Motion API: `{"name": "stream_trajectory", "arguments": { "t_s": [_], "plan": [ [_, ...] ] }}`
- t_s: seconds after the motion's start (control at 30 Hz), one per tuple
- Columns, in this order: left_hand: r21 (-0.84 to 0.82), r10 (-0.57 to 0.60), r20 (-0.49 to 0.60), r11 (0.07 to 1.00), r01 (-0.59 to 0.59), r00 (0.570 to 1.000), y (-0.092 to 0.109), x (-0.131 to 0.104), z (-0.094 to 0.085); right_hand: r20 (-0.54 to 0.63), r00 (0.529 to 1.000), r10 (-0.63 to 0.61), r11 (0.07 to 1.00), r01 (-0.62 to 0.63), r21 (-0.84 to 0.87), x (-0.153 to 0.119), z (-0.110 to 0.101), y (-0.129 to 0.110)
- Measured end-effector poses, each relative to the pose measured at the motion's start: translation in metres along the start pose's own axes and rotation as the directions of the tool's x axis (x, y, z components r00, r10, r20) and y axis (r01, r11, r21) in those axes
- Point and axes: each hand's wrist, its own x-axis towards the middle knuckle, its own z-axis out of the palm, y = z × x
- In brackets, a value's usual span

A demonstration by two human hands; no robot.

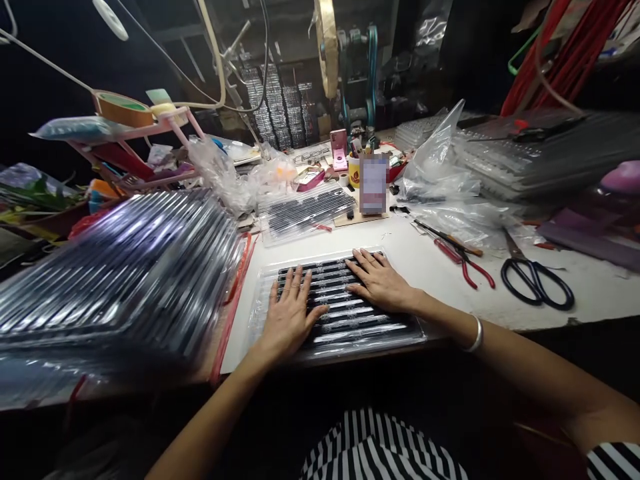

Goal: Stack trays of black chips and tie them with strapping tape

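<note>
A clear plastic tray [259, 313] lies at the table's front edge, with rows of dark strips [340, 308] in it. Flat on the left part of these rows rests my left hand [291, 313], its fingers spread. My right hand [381, 283] lies on the upper right part, fingers also apart and holding nothing. Behind the tray is another clear tray [305, 213] with dark strips. A tall stack of similar filled trays [125, 273] stands to the left, blurred.
Black-handled scissors [537, 283] and red-handled pliers [465, 263] lie to the right. Crumpled plastic bags [440, 173], a yellow cup [355, 172] and an upright phone [374, 185] stand behind. More clear trays [520, 163] are stacked at the back right.
</note>
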Motion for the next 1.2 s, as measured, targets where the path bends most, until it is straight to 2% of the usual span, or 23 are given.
{"name": "stream_trajectory", "arguments": {
  "t_s": [0.13,0.27,0.37,0.43,0.53,0.6,0.67,0.73,0.83,0.9,0.97,1.03,1.1,1.2],
  "plan": [
    [-0.002,0.023,0.018,1.000,-0.022,1.000,0.010,0.002,0.006,0.036,0.999,0.007,1.000,-0.007,0.008,0.002,-0.004,0.000],
    [-0.010,0.019,0.041,1.000,-0.018,0.999,0.012,0.005,0.007,0.061,0.998,-0.028,0.999,0.026,0.036,0.007,-0.008,-0.005],
    [-0.060,0.073,0.074,0.996,-0.069,0.995,0.000,0.004,0.002,0.092,0.995,-0.038,0.999,0.034,0.040,0.008,-0.005,-0.004],
    [-0.129,0.053,0.111,0.991,-0.038,0.992,-0.018,-0.005,-0.002,0.086,0.995,-0.043,0.999,0.040,0.037,0.001,-0.001,0.001],
    [-0.275,-0.092,0.101,0.954,0.116,0.991,-0.050,-0.034,-0.005,-0.025,0.999,0.022,0.999,-0.022,0.024,-0.025,0.006,0.012],
    [-0.413,-0.113,0.063,0.902,0.129,0.992,-0.064,-0.060,-0.008,-0.124,0.991,0.053,0.998,-0.048,0.043,-0.050,0.007,0.019],
    [-0.518,-0.076,0.048,0.851,0.090,0.996,-0.069,-0.085,-0.012,-0.171,0.985,0.003,0.996,0.011,0.083,-0.077,0.002,0.024],
    [-0.552,-0.017,0.061,0.832,0.048,0.998,-0.069,-0.107,-0.015,-0.147,0.987,-0.069,0.986,0.090,0.141,-0.103,-0.008,0.027],
    [-0.480,0.091,0.066,0.876,-0.048,0.994,-0.070,-0.129,-0.012,-0.010,0.987,-0.160,0.960,0.157,0.231,-0.135,-0.027,0.026],
    [-0.372,0.127,0.023,0.922,-0.110,0.992,-0.072,-0.137,-0.003,0.074,0.979,-0.189,0.954,0.166,0.248,-0.149,-0.034,0.023],
    [-0.282,0.149,-0.060,0.946,-0.159,0.987,-0.074,-0.139,0.009,0.089,0.979,-0.181,0.965,0.159,0.211,-0.157,-0.032,0.019],
    [-0.236,0.154,-0.135,0.954,-0.183,0.979,-0.075,-0.139,0.019,0.003,0.988,-0.157,0.977,0.155,0.150,-0.158,-0.024,0.014],
    [-0.221,0.163,-0.178,0.954,-0.201,0.970,-0.075,-0.137,0.024,-0.133,0.980,-0.151,0.980,0.166,0.110,-0.157,-0.014,0.011],
    [-0.269,0.172,-0.221,0.935,-0.230,0.960,-0.075,-0.136,0.020,-0.271,0.944,-0.187,0.965,0.227,0.127,-0.155,-0.006,0.017]
  ]
}}
